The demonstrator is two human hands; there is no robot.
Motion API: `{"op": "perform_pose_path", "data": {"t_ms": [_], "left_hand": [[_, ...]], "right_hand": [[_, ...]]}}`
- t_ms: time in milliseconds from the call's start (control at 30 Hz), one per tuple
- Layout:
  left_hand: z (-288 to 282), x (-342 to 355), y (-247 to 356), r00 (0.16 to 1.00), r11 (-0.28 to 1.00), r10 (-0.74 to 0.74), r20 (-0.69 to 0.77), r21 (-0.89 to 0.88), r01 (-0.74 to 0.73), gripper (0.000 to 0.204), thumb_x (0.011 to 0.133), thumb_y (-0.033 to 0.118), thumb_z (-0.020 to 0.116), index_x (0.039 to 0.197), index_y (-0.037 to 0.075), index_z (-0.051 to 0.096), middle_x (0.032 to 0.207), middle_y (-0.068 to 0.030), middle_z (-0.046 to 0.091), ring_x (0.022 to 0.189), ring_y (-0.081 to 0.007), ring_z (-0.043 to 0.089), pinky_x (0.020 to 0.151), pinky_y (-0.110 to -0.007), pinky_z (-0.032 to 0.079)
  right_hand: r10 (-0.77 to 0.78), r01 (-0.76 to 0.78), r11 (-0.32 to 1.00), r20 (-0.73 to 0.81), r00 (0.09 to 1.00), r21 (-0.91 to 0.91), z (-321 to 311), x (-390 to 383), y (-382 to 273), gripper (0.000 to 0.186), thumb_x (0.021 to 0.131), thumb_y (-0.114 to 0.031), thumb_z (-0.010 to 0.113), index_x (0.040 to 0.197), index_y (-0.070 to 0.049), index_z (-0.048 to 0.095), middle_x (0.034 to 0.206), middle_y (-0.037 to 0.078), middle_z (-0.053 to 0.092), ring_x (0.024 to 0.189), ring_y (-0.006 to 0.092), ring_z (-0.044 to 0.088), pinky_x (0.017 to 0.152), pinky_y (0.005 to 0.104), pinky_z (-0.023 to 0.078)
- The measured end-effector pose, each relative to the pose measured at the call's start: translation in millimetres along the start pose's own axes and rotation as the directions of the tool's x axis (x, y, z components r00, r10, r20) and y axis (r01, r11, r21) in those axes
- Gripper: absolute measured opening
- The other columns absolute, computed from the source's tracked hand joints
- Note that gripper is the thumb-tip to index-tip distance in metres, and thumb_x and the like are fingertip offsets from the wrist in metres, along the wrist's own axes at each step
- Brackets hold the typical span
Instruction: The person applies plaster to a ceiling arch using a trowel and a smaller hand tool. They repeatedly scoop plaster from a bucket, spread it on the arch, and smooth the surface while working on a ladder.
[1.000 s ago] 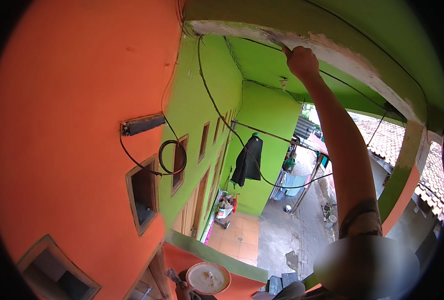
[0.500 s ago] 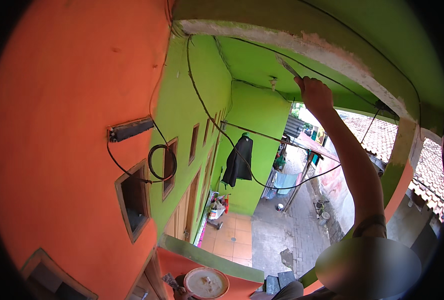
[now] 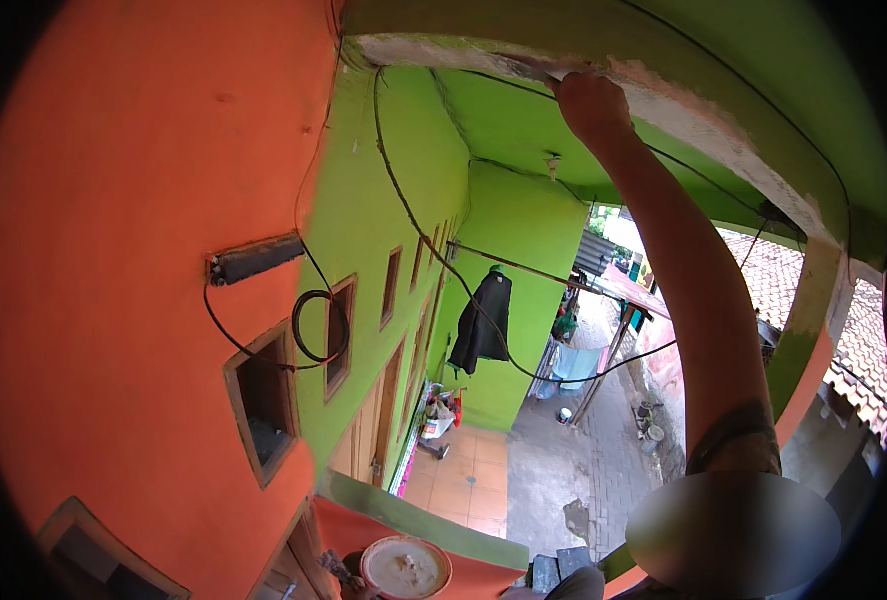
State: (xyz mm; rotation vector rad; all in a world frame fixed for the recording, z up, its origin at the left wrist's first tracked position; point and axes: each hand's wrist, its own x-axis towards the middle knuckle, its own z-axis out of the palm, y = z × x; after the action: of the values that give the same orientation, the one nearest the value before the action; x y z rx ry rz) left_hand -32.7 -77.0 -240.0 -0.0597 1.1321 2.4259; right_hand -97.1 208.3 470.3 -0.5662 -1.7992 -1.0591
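Note:
High up, my right hand [image 3: 594, 105] grips a putty knife [image 3: 532, 68]. Its blade lies against the rough, whitish underside of a green beam [image 3: 684, 105]; the fingers hide the handle. At the lower edge, my left hand [image 3: 362, 588] shows only in part, closed beside a round tub [image 3: 407, 541] of pale, creamy paste. A second flat-bladed tool, seemingly another putty knife [image 3: 336, 566], sticks out from the left hand. Whether that hand also grips the tub's rim cannot be made out.
A black cable [image 3: 394, 185] droops across the space ahead, and a coiled cable [image 3: 321, 325] hangs by the orange wall [image 3: 144, 250]. Below are a green-topped ledge [image 3: 424, 520] and a paved alley [image 3: 554, 480]. A dark jacket [image 3: 482, 325] hangs farther off.
My right hand has moved up and slightly left, bringing the putty knife from below the beam against its underside. The left hand and tub have barely shifted.

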Motion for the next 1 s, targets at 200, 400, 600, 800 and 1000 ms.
{"op": "perform_pose_path", "data": {"t_ms": [200,400,600,800,1000], "left_hand": [[-7.8,10.2,-10.4,0.999,0.998,0.032,0.017,0.061,-0.033,0.022,0.074,-0.001,0.054,0.076,0.014,0.038,0.056,0.0018,0.038,0.036,-0.0104,0.039,0.031,-0.023,0.033],[-13.8,13.7,-21.8,0.997,0.994,0.072,-0.003,0.077,-0.071,0.021,0.074,0.0,0.055,0.074,0.014,0.039,0.056,0.0024,0.038,0.037,-0.0094,0.039,0.033,-0.023,0.032],[-14.9,16.9,-27.1,0.996,0.991,0.092,0.006,0.093,-0.092,0.021,0.073,0.001,0.056,0.072,0.013,0.039,0.056,0.0029,0.038,0.039,-0.0084,0.039,0.034,-0.022,0.032],[-46.8,40.7,-62.5,0.981,0.979,0.19,-0.045,0.083,-0.186,0.021,0.073,0.001,0.056,0.071,0.013,0.039,0.056,0.0035,0.038,0.04,-0.0074,0.039,0.036,-0.022,0.031],[-34.5,29.7,-52.0,0.987,0.985,0.148,-0.058,0.094,-0.142,0.021,0.072,0.001,0.057,0.072,0.013,0.04,0.056,0.0024,0.039,0.04,-0.0087,0.041,0.036,-0.022,0.034]], "right_hand": [[0.128,-0.12,0.99,-0.107,0.986,0.078,20.4,-23.0,58.2,0.053,0.092,-0.047,0.042,0.076,0.0,0.061,0.073,0.019,0.064,0.071,0.0358,0.065,0.062,0.046,0.053],[0.26,-0.226,0.945,-0.125,0.957,0.236,36.7,-79.9,47.1,0.042,0.093,-0.039,0.043,0.078,-0.002,0.054,0.064,0.021,0.061,0.06,0.0402,0.062,0.054,0.0523,0.049],[-0.029,-0.023,0.91,0.119,0.992,0.415,62.9,-80.7,-20.6,0.022,0.091,-0.018,0.044,0.094,0.004,0.047,0.079,0.024,0.06,0.074,0.0401,0.063,0.064,0.0473,0.053],[-0.021,-0.1,0.839,0.216,0.976,0.535,27.5,-16.8,-57.3,0.032,0.091,-0.022,0.043,0.097,0.005,0.059,0.098,0.026,0.061,0.094,0.0398,0.06,0.078,0.0467,0.05],[0.201,-0.307,0.736,0.239,0.95,0.603,24.2,-19.0,-47.5,0.035,0.092,-0.027,0.04,0.098,0.0,0.061,0.099,0.023,0.063,0.093,0.0403,0.06,0.08,0.0492,0.048]]}}
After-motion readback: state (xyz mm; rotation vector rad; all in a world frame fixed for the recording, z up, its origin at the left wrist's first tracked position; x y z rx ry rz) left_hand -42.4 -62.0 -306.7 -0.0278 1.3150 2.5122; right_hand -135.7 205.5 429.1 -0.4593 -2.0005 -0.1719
